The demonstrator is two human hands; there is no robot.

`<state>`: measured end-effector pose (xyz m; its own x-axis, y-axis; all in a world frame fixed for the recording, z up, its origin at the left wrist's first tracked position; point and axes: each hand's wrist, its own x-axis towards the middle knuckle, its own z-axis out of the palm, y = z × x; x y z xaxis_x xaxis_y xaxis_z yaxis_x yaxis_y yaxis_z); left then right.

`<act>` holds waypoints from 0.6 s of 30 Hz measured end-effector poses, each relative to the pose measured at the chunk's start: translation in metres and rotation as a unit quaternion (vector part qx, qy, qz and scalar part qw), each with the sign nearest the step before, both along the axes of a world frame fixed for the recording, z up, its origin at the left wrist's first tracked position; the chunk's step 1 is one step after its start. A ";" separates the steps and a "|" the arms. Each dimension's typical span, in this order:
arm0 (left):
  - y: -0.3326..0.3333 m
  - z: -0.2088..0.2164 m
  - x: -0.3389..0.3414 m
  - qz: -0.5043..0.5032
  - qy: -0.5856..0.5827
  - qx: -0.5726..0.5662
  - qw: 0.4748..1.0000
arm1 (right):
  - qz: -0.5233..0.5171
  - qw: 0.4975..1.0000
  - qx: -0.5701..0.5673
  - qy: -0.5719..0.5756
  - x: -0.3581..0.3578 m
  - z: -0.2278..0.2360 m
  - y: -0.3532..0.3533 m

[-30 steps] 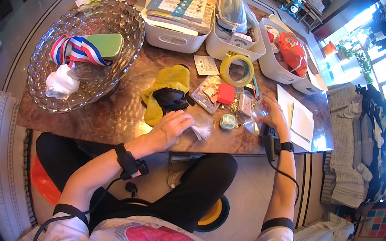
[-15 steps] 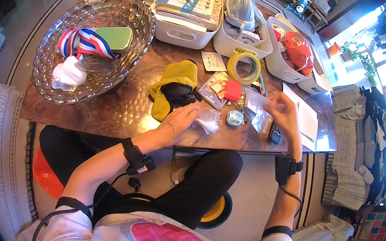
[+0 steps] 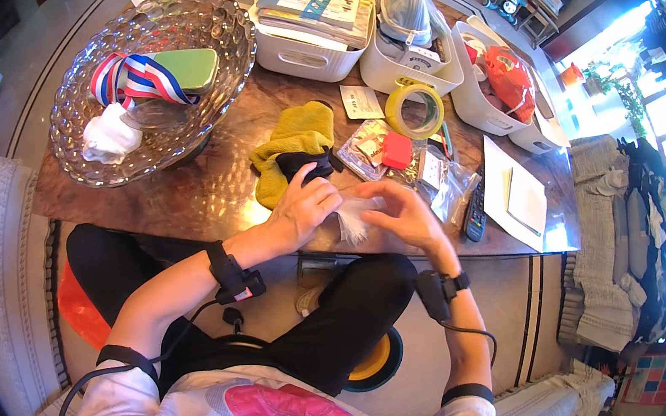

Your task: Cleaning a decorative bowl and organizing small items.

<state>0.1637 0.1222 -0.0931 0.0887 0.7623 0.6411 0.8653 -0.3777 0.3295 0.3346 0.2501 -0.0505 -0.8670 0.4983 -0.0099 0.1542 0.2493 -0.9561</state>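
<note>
My left hand [image 3: 307, 209] is closed on a small clear bag of thin white strands [image 3: 353, 226] by the table's front edge. Their exact kind is too small to tell. Close to the bag's other side, my right hand [image 3: 410, 217] curves with fingers and thumb apart; I cannot tell whether it touches the plastic. Just beyond my left hand lies a mustard-yellow cloth [image 3: 296, 136] with a black piece [image 3: 305, 163] on it. Right of that are a flat clear box [image 3: 355, 157], a red block [image 3: 397, 151] and a crumpled clear plastic bag [image 3: 454, 193].
A glass bowl [image 3: 214, 98] with a ribbon, green case and white bundle stands left. White bins [image 3: 302, 61] line the back. A roll of yellow tape [image 3: 394, 119], a remote control [image 3: 475, 219] and white paper [image 3: 495, 167] are also on the table.
My right hand has let go of the clear plastic bag, now on the table, and moved left to my left hand. It now hides the small light-blue container.
</note>
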 end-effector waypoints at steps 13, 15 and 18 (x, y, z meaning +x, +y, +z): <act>0.000 0.007 -0.005 -0.049 0.046 -0.040 0.997 | -0.194 0.924 0.288 -0.162 0.090 -0.028 0.121; 0.000 0.005 -0.003 -0.050 0.026 -0.043 0.997 | -0.204 0.909 0.333 -0.143 0.087 -0.028 0.118; 0.000 0.008 0.001 -0.047 -0.007 -0.033 0.998 | -0.263 0.922 0.267 -0.099 0.092 -0.020 0.108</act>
<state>0.1651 0.1222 -0.0855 0.1534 0.7917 0.5913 0.8225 -0.4340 0.3677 0.4264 0.3579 -0.0709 -0.5121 0.8283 0.2273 0.5456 0.5181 -0.6587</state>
